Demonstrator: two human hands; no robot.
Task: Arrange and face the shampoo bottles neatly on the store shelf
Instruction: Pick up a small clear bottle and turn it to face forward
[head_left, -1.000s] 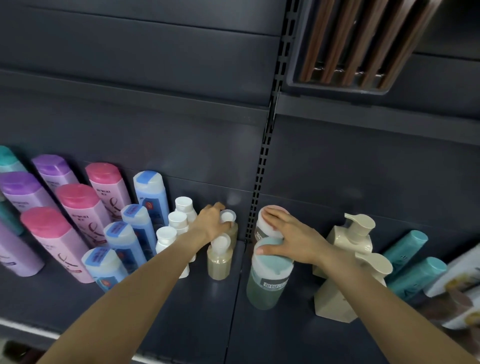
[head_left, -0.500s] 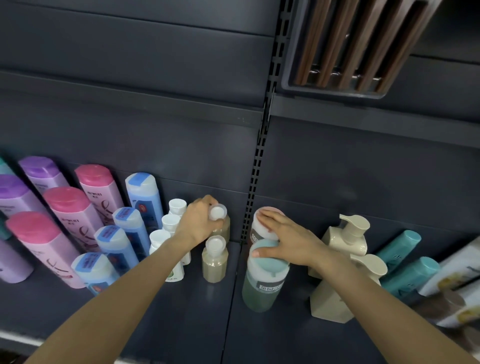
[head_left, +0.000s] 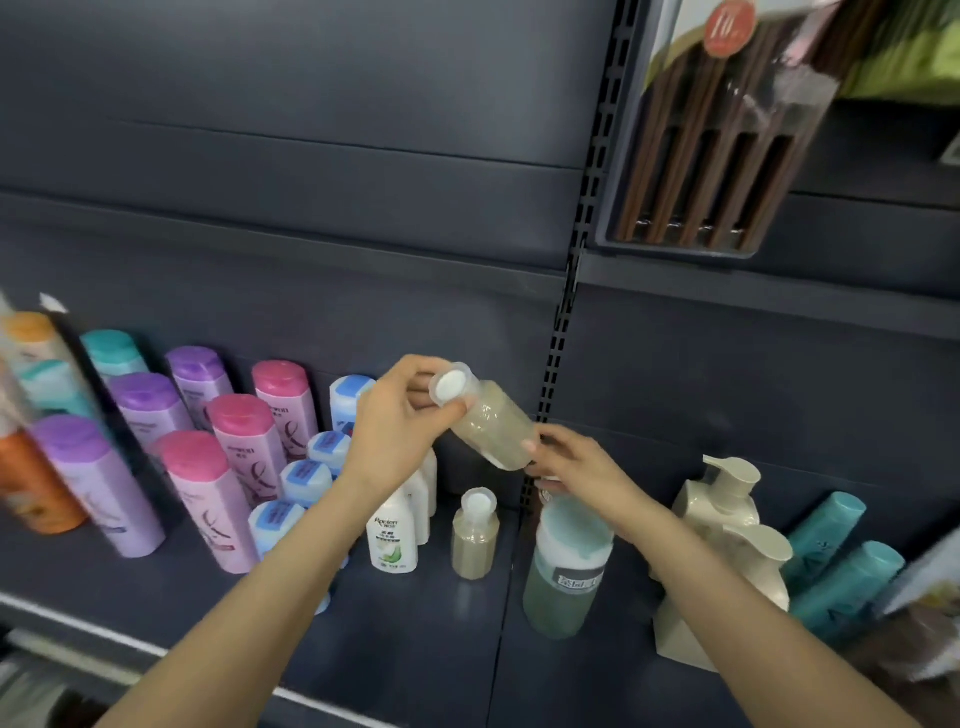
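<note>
A small beige bottle (head_left: 488, 423) with a white cap is tilted in the air above the shelf (head_left: 415, 639). My left hand (head_left: 397, 426) grips its cap end. My right hand (head_left: 576, 465) touches its base with the fingertips. A second small beige bottle (head_left: 474, 535) stands upright on the shelf below. To its left stand small white bottles (head_left: 392, 535), partly hidden by my left arm. To its right stands a large greenish bottle (head_left: 566, 566) with a pale blue cap, under my right wrist.
Rows of blue (head_left: 306, 480), pink (head_left: 239, 441) and purple (head_left: 93, 478) bottles fill the left of the shelf, with orange (head_left: 26, 483) ones at the far left. Cream pump bottles (head_left: 727, 535) and teal bottles (head_left: 831, 551) stand on the right. A hanging pack of brown sticks (head_left: 717, 140) is above right.
My left hand has lifted the rear beige bottle off the shelf and tipped it. My right hand left the large bottle's cap and came up to the beige bottle's base. The view shifted.
</note>
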